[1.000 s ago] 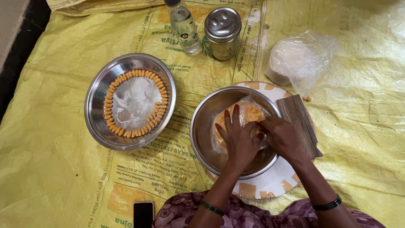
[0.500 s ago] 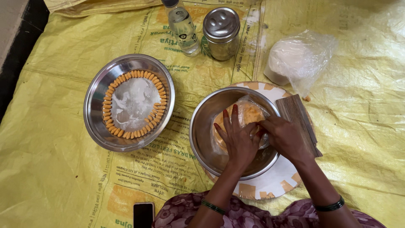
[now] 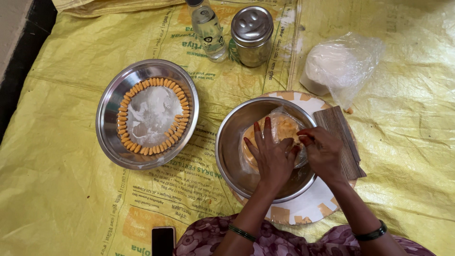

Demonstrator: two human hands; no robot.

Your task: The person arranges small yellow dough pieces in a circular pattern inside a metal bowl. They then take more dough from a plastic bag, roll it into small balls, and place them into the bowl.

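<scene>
Nearest the camera, both hands are inside the steel bowl [image 3: 232, 142]. The left hand [image 3: 271, 154] lies flat, fingers apart, on the orange dough [image 3: 283, 127] in its clear plastic wrap. The right hand [image 3: 323, 152] has its grip pinched together on the wrap's edge. Since the earlier frame the hands have hardly moved. Left of the bowl is a steel plate [image 3: 111, 106] ringed with orange pieces. Beyond the bowl stand a bottle [image 3: 208, 29] and a steel shaker [image 3: 251, 34].
</scene>
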